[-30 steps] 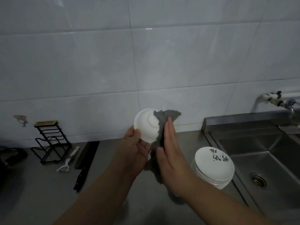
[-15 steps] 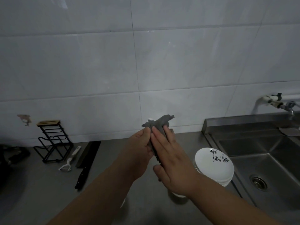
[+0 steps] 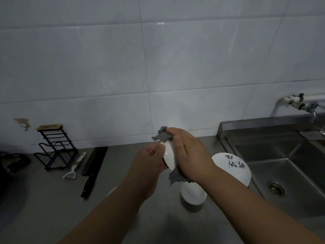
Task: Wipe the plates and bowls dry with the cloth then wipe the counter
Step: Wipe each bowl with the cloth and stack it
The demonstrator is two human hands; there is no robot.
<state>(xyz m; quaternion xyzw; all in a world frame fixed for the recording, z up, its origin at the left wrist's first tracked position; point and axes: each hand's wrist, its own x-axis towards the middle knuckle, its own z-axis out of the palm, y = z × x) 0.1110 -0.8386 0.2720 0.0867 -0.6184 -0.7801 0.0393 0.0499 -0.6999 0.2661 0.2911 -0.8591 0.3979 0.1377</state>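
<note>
Two bare forearms entered from the bottom edge, no sleeves visible anywhere up to the frame border. Left hand and right hand were both ungloved. No rings, watch, bracelet or wrist strap showed on either side. Fingernails looked short and unpainted. Lighting was dim, so finer detail was unreadable.

A kitchen, dimly lit: a steel table runs along a wall of large white tiles and joins a steel sink with a drain and a wall tap. On the table lie a knife, a peeler, a black wire rack and stacked white plates beside a bowl
</note>
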